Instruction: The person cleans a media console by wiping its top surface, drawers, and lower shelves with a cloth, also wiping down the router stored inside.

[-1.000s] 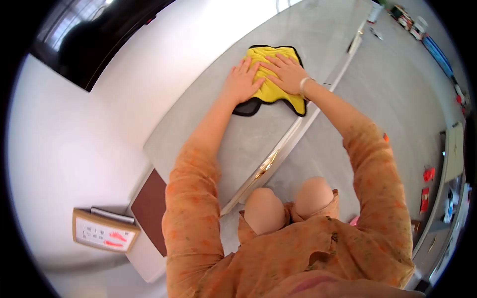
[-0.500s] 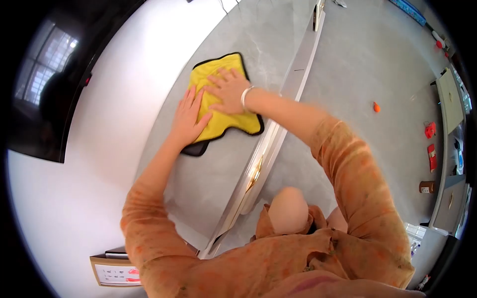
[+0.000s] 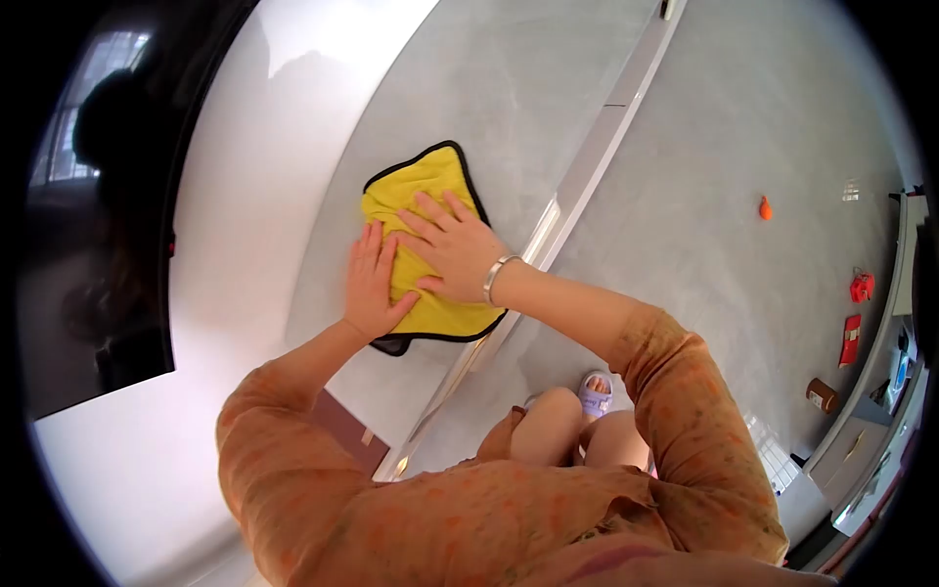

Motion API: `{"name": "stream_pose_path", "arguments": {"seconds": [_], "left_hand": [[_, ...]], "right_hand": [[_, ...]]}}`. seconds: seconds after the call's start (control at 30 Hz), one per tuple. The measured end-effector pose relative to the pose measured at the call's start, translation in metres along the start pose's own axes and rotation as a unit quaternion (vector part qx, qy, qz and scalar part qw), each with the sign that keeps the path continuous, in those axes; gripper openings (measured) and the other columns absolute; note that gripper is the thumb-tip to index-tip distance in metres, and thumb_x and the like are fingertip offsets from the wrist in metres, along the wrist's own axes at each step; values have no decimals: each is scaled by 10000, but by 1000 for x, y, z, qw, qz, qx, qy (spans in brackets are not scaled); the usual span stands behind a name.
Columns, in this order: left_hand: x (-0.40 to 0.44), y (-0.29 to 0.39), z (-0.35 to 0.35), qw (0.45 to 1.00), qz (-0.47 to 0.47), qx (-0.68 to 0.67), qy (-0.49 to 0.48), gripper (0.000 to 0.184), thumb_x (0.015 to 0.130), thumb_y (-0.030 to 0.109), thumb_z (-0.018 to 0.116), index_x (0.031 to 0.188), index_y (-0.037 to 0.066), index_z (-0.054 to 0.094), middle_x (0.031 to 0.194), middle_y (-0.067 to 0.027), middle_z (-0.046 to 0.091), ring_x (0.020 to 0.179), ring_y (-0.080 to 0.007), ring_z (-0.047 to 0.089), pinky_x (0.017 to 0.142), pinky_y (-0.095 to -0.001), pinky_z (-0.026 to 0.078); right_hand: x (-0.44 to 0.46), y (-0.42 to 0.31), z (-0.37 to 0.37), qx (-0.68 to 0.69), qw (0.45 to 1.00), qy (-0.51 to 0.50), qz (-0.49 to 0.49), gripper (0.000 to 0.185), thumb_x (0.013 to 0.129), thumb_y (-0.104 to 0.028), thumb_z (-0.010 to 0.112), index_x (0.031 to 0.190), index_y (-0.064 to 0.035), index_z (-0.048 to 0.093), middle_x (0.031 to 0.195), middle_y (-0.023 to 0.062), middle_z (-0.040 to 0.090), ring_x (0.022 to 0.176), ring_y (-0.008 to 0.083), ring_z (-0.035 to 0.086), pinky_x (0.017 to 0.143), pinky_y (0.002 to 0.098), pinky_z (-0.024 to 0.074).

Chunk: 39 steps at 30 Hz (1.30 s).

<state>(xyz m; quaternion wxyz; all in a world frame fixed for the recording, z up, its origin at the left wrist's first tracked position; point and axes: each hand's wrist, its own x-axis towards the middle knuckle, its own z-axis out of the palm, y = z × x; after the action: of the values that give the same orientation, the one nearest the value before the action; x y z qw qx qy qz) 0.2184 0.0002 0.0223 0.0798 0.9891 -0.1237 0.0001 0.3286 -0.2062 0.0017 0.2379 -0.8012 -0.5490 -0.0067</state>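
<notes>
A yellow cleaning cloth (image 3: 435, 318) with black edging lies spread on the grey cabinet top (image 3: 509, 88), its lower edge showing a dark underside. My left hand (image 3: 376, 284) rests flat over the cloth's left side, fingers stretched out. Beside it, my right hand (image 3: 452, 247) presses flat on the middle of the cloth with fingers spread, a silver bracelet (image 3: 497, 279) at the wrist. Neither hand grips the cloth; both palms lie on top, and the fingertips nearly meet.
A black television (image 3: 108, 235) hangs on the white wall at the left. The cabinet's front edge (image 3: 587, 171) runs diagonally past the cloth. On the grey floor to the right are an orange object (image 3: 765, 208), red items (image 3: 850, 339) and a brown jar (image 3: 821, 395) near another cabinet.
Both hands and the cloth now sit lower in view, nearer my body. The view itself has shifted, and a slippered foot now shows between the legs and sleeve.
</notes>
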Motion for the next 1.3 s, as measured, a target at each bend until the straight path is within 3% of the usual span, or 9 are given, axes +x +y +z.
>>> {"name": "stream_pose_path", "arguments": {"seconds": [0.2,0.67,1.03,1.17,1.2,1.3], "left_hand": [[2,6,-4,1000,-26,4,-7,903,791,504,652,1471,26,300,1554,-252,191,1430,-454,177,1123,-595,171],[7,10,-11,998,-56,-5,-41,913,755,465,668,1462,23,298,1561,-231,188,1436,-422,182,1141,-574,167],[10,11,-13,992,-85,-30,-84,916,722,458,715,1434,24,336,1545,-244,209,1428,-439,179,1141,-577,165],[14,9,-10,995,-63,-9,-82,934,721,471,720,1441,24,326,1552,-250,183,1434,-439,159,1128,-617,147],[22,14,-13,991,-81,-18,-107,931,723,475,720,1442,32,330,1547,-253,196,1432,-440,168,1118,-634,152],[87,23,-12,997,-28,-22,-73,893,750,446,702,1442,20,332,1538,-261,209,1425,-437,190,1123,-617,162]], "right_hand": [[3,-3,-15,25,999,-29,28,679,899,-505,536,1462,-161,377,1549,51,302,1458,290,181,1184,491,142],[15,-30,-29,7,985,-101,137,648,935,-482,480,1489,-184,323,1575,22,245,1470,275,132,1189,482,121],[14,-26,-26,35,983,-123,133,671,930,-480,488,1502,-183,302,1590,7,208,1477,264,122,1190,480,112],[7,-16,-24,42,987,-94,122,659,923,-493,498,1493,-204,334,1586,-9,222,1477,245,127,1191,473,111],[7,-13,-27,40,980,-136,138,658,916,-499,505,1488,-214,347,1583,-17,228,1474,236,139,1192,472,113],[5,25,-50,-11,970,-118,213,640,920,-483,509,1491,-254,335,1577,-33,242,1469,243,160,1189,474,138]]}}
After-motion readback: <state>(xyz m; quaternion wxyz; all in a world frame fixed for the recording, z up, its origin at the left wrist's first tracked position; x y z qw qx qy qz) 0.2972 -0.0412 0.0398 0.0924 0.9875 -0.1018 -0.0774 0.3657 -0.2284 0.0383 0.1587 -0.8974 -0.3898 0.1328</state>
